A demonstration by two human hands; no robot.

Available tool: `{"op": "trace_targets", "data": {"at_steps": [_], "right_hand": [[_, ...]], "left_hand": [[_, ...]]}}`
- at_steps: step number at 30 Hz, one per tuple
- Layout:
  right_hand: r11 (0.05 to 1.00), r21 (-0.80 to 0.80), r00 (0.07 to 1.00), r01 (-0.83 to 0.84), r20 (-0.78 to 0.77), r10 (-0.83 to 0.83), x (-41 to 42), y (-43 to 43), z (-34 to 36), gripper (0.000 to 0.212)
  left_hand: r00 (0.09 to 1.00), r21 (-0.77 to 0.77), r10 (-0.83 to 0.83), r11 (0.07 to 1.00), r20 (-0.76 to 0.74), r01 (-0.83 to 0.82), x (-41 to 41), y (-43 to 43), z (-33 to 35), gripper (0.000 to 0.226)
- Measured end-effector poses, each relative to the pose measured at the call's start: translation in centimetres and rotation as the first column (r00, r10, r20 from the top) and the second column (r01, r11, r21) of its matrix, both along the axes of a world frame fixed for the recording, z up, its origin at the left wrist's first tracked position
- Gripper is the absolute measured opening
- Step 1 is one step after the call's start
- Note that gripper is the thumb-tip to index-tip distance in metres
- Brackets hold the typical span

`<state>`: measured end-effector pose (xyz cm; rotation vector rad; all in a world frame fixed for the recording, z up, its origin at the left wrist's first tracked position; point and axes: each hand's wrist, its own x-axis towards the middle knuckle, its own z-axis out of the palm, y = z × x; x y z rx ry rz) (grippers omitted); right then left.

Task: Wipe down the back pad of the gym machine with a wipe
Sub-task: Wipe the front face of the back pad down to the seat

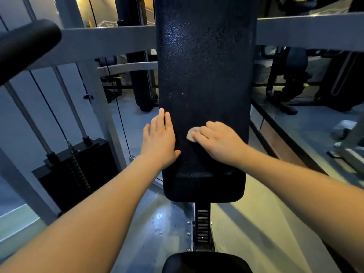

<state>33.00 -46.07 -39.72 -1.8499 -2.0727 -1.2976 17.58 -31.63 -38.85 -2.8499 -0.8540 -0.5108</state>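
Low on the black back pad (204, 75), a small crumpled wipe (192, 134) is pressed against the pad face by the right hand (220, 141), fingers curled over it so only its left edge shows. Left hand (159, 137) is laid flat along the pad's left edge, fingers straight and together, thumb hooked onto the front face. Hands are held apart, a strip of bare pad between them. Pad is mounted upright on a grey frame (110, 42). Weight stack (76, 172) is seen lower left; seat (206, 263) at bottom, below the pad
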Motion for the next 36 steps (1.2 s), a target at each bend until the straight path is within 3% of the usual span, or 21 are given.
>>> {"op": "trace_targets", "data": {"at_steps": [1,3,6,8,10,12,14,15,18,20,21,24,26,28,32,36], "right_hand": [[1.000,-0.030,0.997,0.003,0.081,0.000,0.9,-0.1,1.3,0.013],[0.995,0.075,0.985,0.073,0.151,-0.084,2.9,0.4,4.8,0.012],[0.889,0.388,0.970,0.243,-0.069,-0.235,4.2,1.0,8.7,0.012],[0.839,0.451,0.947,0.305,-0.236,-0.217,2.5,1.7,7.5,0.017],[0.898,0.369,0.961,0.238,-0.224,-0.163,0.5,2.2,4.5,0.025],[0.969,0.226,0.995,0.098,-0.056,-0.088,0.3,1.9,3.1,0.025],[0.986,0.160,0.994,0.044,0.089,-0.059,2.3,1.9,5.6,0.019],[0.978,0.201,0.990,0.049,0.121,-0.074,3.3,2.2,7.4,0.017],[0.864,0.462,0.979,0.200,-0.064,-0.192,5.3,3.0,12.5,0.014],[0.804,0.531,0.959,0.268,-0.227,-0.170,4.7,4.0,12.6,0.018],[0.816,0.515,0.956,0.262,-0.254,-0.147,3.9,4.5,11.5,0.022],[0.963,0.267,0.995,0.029,-0.102,-0.001,1.3,5.0,6.5,0.027],[0.995,0.084,0.997,-0.058,0.051,0.054,1.7,4.7,6.5,0.019],[0.995,0.096,0.996,-0.004,0.086,-0.004,2.9,4.7,9.2,0.013],[0.951,0.266,0.987,0.160,-0.059,-0.149,3.3,4.7,10.7,0.025],[0.900,0.330,0.959,0.284,-0.075,-0.275,2.5,4.5,8.8,0.038]], "left_hand": [[1.000,0.004,0.004,1.000,0.001,-0.004,0.0,0.0,0.0,0.127],[1.000,0.014,0.008,1.000,0.001,-0.008,0.1,0.0,0.0,0.127],[1.000,0.010,0.010,1.000,0.010,-0.010,0.0,-0.2,0.1,0.127],[0.999,0.001,0.007,1.000,0.033,-0.007,-0.1,-0.5,0.2,0.126],[0.999,-0.018,0.005,1.000,0.054,-0.004,-0.2,-0.6,0.2,0.125],[0.998,-0.031,0.007,0.999,0.061,-0.005,-0.1,-0.7,0.2,0.124],[0.998,-0.037,0.014,0.999,0.057,-0.012,0.0,-0.8,0.3,0.123],[0.999,-0.040,0.016,0.999,0.049,-0.014,0.0,-0.9,0.4,0.123],[1.000,-0.020,0.025,0.999,0.013,-0.024,-0.2,-1.0,0.7,0.122],[1.000,-0.009,0.028,1.000,-0.007,-0.028,-0.3,-0.8,1.0,0.121],[1.000,-0.011,0.026,1.000,-0.015,-0.026,-0.3,-0.8,1.1,0.121],[0.999,-0.011,0.022,1.000,-0.025,-0.022,-0.4,-0.7,1.5,0.120],[0.999,-0.005,0.016,1.000,-0.040,-0.016,-0.6,-0.6,1.9,0.118],[0.998,0.008,0.016,1.000,-0.056,-0.016,-0.9,-0.6,2.3,0.117],[0.996,0.022,0.022,1.000,-0.082,-0.020,-1.0,-0.8,3.3,0.108],[0.997,0.046,0.025,0.999,-0.068,-0.022,-0.5,-0.9,4.7,0.075]]}}
